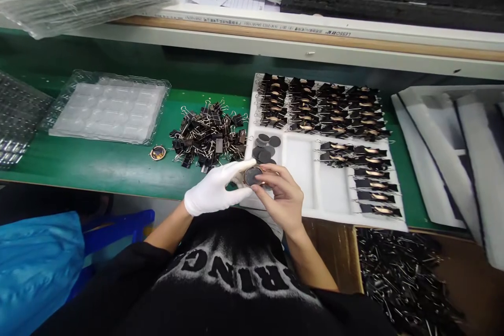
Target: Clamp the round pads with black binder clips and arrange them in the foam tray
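Note:
My left hand, in a white glove, grips a round watch-case-like piece between thumb and fingers, just over the near edge of the white foam tray. A dark grey disc covers the piece's face. My bare right hand has its thumb and fingertips closed on the right side of the same piece. Loose dark grey discs lie in the tray compartment just beyond. Rows of black binder clips, clamped on gold-edged round pieces, fill the tray's far part and right column.
Left of the tray is a heap of loose binder clips. A single gold-rimmed round piece lies beside a clear plastic tray. Foam sheets lean at right. More clips fill a box below. A shelf spans the back.

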A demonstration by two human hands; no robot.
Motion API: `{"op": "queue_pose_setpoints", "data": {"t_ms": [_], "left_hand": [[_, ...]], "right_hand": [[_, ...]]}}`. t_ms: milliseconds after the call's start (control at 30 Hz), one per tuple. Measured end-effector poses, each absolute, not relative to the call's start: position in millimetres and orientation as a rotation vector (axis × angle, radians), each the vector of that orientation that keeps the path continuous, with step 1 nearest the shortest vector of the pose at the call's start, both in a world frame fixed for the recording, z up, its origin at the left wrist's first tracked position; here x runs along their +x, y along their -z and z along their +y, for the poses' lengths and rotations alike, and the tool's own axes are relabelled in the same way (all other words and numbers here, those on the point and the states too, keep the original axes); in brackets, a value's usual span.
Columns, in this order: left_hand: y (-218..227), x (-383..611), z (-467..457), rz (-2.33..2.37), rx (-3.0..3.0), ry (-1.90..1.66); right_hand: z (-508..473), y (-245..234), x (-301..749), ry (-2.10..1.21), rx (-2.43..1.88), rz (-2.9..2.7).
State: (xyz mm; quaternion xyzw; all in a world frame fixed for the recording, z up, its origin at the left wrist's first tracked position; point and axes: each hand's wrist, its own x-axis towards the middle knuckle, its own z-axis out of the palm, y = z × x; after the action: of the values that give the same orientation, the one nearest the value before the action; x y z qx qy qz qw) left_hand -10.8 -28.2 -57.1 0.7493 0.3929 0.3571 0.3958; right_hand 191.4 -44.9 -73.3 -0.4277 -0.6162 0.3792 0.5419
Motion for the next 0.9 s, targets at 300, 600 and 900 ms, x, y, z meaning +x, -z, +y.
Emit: {"op": "queue_pose_setpoints", "data": {"t_ms": [300, 600, 900], "left_hand": [[67.6, 5.1, -42.5, 1.261, 1.956, -1.061], [50.7, -42.0, 2.3, 2.176, 2.274, -0.890], [36.0, -66.8, 37.8, 1.895, 2.314, -0.688]], "right_hand": [[-49.7, 81.6, 188.8, -1.416, -1.151, -1.234], [-52.3, 79.6, 198.2, -1.561, -1.123, -1.100], [-48.5, 76.4, 204.4, -1.626, -0.999, -1.013]]}}
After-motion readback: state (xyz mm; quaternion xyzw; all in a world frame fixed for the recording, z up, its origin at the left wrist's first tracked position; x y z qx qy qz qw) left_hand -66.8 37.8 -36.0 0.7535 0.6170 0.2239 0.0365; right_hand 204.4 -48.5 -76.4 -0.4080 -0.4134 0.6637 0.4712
